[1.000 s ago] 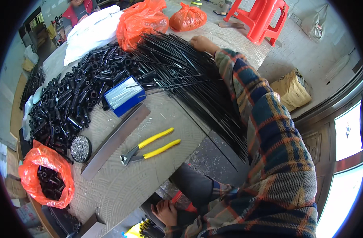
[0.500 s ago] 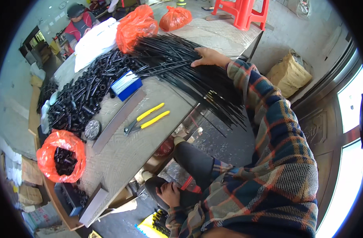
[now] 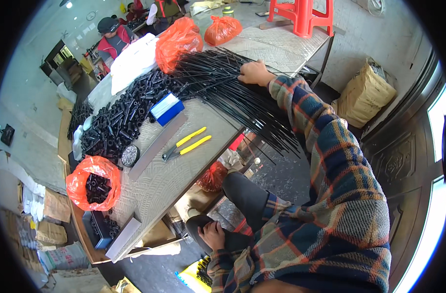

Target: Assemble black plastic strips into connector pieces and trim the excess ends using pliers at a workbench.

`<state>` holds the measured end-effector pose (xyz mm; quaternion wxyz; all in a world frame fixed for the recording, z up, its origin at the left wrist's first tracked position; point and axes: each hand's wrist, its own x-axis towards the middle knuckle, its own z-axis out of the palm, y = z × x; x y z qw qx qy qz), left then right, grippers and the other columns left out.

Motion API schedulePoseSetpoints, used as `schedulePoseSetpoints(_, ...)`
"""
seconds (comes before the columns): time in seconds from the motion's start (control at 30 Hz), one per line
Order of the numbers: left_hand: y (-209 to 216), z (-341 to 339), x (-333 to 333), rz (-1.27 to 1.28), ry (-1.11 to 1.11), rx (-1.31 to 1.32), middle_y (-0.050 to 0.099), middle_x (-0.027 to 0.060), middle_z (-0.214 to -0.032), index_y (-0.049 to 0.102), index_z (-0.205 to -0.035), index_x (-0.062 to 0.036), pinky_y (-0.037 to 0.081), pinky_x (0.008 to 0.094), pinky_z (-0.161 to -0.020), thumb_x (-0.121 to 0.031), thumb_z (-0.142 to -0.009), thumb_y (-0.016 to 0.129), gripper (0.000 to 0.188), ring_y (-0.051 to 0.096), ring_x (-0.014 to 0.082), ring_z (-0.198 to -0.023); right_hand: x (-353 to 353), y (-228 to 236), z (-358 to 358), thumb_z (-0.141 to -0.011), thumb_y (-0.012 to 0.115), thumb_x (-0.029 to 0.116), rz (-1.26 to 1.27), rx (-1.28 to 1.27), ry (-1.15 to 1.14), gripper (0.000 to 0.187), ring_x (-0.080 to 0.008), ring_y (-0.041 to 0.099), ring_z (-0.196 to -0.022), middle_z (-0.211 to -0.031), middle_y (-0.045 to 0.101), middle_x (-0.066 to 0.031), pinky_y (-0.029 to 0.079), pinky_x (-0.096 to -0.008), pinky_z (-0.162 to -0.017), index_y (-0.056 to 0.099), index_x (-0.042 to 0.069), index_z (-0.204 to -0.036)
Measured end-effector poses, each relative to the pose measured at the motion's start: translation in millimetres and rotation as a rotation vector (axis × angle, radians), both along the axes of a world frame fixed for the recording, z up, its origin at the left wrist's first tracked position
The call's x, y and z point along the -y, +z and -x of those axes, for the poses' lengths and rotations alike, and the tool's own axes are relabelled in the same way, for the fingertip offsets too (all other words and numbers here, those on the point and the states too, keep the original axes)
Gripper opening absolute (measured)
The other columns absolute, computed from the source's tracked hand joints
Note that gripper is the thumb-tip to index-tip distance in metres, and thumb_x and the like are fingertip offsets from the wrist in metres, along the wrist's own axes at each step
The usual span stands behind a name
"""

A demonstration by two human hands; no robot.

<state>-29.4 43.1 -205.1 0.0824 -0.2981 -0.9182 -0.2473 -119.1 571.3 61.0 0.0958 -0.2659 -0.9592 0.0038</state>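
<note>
Right hand at the rod heap, grip unconfirmed; left hand parked

Step in hand looks like handling the rods: the right hand (image 3: 256,73) is on the far right flank of the thin black rods (image 3: 242,100). Left hand (image 3: 213,236) rests on the thigh, fingers loosely spread, nothing visible in it.

Next move, my read: any lift from here calls for pinching a few rods apart from the rest. They cross at several angles, so snagging is the likely trouble. The near ends also overhang the table (image 3: 159,195) above the floor, so a sideways sweep could drag some off.

Rods vs. fingers: right fingers are bent, thumb side toward the heap. The bulk lies left of the hand and runs on toward the wearer, below the forearm. Fingertips look to be at the top layer; can't tell whether they close on any rod or only rest there.

Around it: blue box (image 3: 168,111) just beside the rods' left end, pile of black tubes (image 3: 125,112) beyond that. Yellow-handled cutters (image 3: 195,145) lie apart from both hands.
</note>
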Motion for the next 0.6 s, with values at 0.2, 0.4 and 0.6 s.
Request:
schedulePoseSetpoints(0.2, 2, 1, -6, 0.025, 0.012, 0.050, 0.064, 0.0023, -0.085, 0.066, -0.082, -0.0129, 0.023, 0.0463, -0.100, -0.024, -0.079, 0.057, 0.015, 0.056, 0.0180, -0.092, -3, 5, 3, -0.076, 0.052, 0.027, -0.254, -0.142, 0.012, 0.028, -0.0311, 0.063, -0.073, -0.078, 0.064, -0.0145, 0.048, -0.0425, -0.062, 0.056, 0.003, -0.090)
schedulePoseSetpoints(0.4, 3, 2, -5, 0.062, 0.027, 0.057, 0.065, 0.0015, -0.085, 0.065, -0.081, -0.0130, 0.024, 0.0465, -0.099, -0.024, -0.079, 0.056, 0.014, 0.056, 0.0171, -0.092, -19, 20, 5, -0.081, 0.053, 0.033, -0.001, -0.342, -0.001, 0.033, -0.0343, 0.061, -0.083, -0.083, 0.063, -0.0180, 0.047, -0.0447, -0.069, 0.057, 0.002, -0.093)
schedulePoseSetpoints(0.6, 4, 4, -11, 0.079, 0.036, 0.073, 0.065, 0.0021, -0.084, 0.066, -0.080, -0.0126, 0.024, 0.0465, -0.099, -0.024, -0.079, 0.056, 0.015, 0.056, 0.0174, -0.092, -36, 51, 10, -0.081, 0.056, 0.029, 0.547, -0.495, 0.086, 0.030, -0.0256, 0.061, -0.059, -0.061, 0.058, -0.0124, 0.048, -0.0365, -0.053, 0.059, -0.001, -0.087)
